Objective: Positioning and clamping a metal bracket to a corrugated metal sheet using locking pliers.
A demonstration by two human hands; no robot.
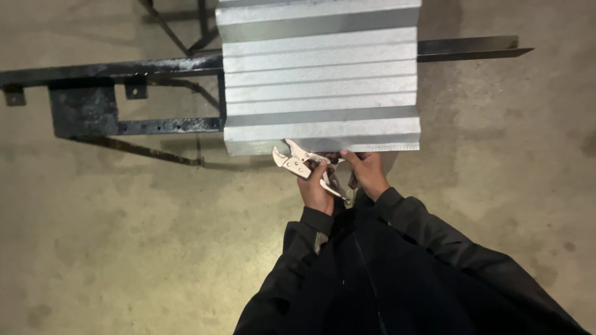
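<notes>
A stained, bare concrete floor [124,248] filled the frame, and a dark, rusty steel frame [112,68] ran across its upper part. A ribbed sheet of galvanised metal [320,80] lay over that frame at upper centre, its near edge facing the person.

Just below that edge, at the centre of the frame, the left hand [316,189] was wrapped around the handles of a pair of locking pliers [304,166], its grip pressed together on them. The pliers' jaws stood spread, pointing to the upper left, just beside the sheet's edge but not yet biting it. The right hand [366,174] sat beside the left, fingertips pinching at the pliers' rear end or at the sheet's edge; which one could not be told.

To do this well, the jaw opening probably needed setting to suit the thin sheet. The jaws were best slid squarely over a flat part of the edge rather than a rib, so the clamp would not slip or dent the metal.
</notes>
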